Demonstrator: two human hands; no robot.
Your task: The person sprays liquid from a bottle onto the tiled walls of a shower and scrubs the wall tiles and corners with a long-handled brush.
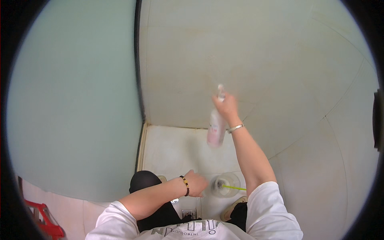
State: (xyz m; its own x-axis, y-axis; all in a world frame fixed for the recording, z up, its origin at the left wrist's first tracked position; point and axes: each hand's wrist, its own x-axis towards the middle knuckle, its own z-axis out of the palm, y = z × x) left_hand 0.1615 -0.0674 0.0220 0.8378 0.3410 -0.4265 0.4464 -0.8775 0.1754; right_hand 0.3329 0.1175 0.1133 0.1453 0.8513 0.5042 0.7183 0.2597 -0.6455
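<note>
My right hand [227, 106] grips a spray bottle [216, 128] by its neck, just below the white spray head. The bottle is whitish with pink toward its base, and it tilts slightly in front of the pale tiled wall [180, 68]. Motion blurs both the hand and the bottle a little. My left hand [196, 184] hovers by my left knee, its fingers curled in with nothing showing in them. Just right of it on the floor stands a clear round bucket [233, 193]. A thin yellow-green handle [234, 187] leans out over the bucket's right side.
A frosted glass panel [76, 100] with a dark edge strip rises on the left. Between my feet lies a square floor drain [189, 214]. Beyond the glass, at the lower left, there is a red frame-like object [46, 222]. A dark object [377, 120] juts in at the right rim.
</note>
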